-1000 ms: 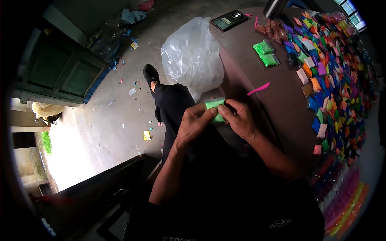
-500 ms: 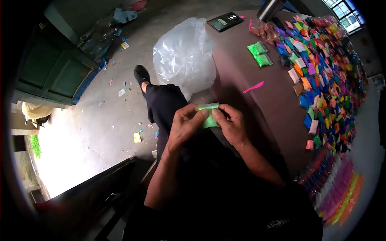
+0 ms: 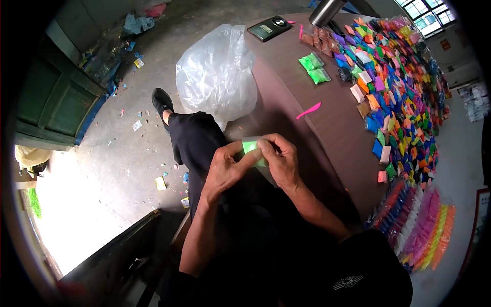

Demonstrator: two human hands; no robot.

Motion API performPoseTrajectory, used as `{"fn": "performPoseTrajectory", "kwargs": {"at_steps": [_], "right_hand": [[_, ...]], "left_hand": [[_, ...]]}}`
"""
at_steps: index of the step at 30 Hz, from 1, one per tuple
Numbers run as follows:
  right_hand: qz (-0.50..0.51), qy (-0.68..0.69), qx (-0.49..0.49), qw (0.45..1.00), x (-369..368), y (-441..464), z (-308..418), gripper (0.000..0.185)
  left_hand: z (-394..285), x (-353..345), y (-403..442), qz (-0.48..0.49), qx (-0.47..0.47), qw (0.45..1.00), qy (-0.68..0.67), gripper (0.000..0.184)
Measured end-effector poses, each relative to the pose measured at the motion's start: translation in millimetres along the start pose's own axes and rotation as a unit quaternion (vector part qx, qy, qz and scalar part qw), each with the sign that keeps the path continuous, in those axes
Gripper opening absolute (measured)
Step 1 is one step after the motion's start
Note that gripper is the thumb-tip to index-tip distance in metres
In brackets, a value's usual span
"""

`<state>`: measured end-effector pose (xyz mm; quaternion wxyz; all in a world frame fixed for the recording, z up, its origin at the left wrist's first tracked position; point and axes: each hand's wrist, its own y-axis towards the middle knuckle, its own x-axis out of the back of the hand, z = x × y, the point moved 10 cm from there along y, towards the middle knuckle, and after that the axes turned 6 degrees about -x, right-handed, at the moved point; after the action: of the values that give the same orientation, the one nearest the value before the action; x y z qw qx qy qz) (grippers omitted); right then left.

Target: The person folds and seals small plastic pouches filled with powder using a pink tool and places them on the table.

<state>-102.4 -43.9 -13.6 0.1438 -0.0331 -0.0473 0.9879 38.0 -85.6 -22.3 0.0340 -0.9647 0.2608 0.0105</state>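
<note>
My left hand (image 3: pixel 226 165) and my right hand (image 3: pixel 282 159) meet above my lap, pinching a small clear plastic packet of bright green material (image 3: pixel 249 147) between thumbs and fingers. Both thumbs press on its near face, close together, and the fingers hide much of its lower part. A pale clear strip shows along the packet's top edge. To the right, on the brown table (image 3: pixel 327 117), lie a pink plastic knife (image 3: pixel 309 110) and two similar green packets (image 3: pixel 314 68), neither touched by my hands.
Many small colourful packets (image 3: pixel 396 102) cover the table's right side, with longer bundled strips (image 3: pixel 422 227) nearer me. A big clear plastic bag (image 3: pixel 217 74) stands left of the table. At the back are a dark phone-like device (image 3: pixel 269 28) and a metal flask (image 3: pixel 327 11). Scraps litter the floor (image 3: pixel 138 169).
My thumbs have come closer together, and the fingers now cover more of the green packet. The whole view has shifted slightly, with the table and bag appearing further left.
</note>
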Motion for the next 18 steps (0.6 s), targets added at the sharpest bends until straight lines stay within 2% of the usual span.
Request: {"fn": "performPoseTrajectory", "kwargs": {"at_steps": [8, 11, 14, 16, 18], "right_hand": [[-0.003, -0.006, -0.032, 0.999, -1, -2, -13, 0.021], [0.007, 0.012, -0.049, 0.999, 2, -3, -18, 0.020], [-0.013, 0.028, -0.040, 0.999, 2, -2, -14, 0.019], [-0.033, 0.040, -0.036, 0.998, 6, -4, -12, 0.018], [-0.035, 0.035, -0.039, 0.998, 6, -5, -12, 0.019]], "left_hand": [[6, 3, -3, 0.008, -0.007, 0.999, -0.045, 0.026], [6, -3, -5, 0.027, 0.002, 0.995, -0.097, 0.034], [-10, 2, -4, 0.002, 0.008, 1.000, -0.023, 0.028], [-12, 0, -3, 0.028, 0.000, 0.998, 0.059, 0.029], [-12, 1, -2, 0.028, -0.004, 0.998, 0.056, 0.029]]}}
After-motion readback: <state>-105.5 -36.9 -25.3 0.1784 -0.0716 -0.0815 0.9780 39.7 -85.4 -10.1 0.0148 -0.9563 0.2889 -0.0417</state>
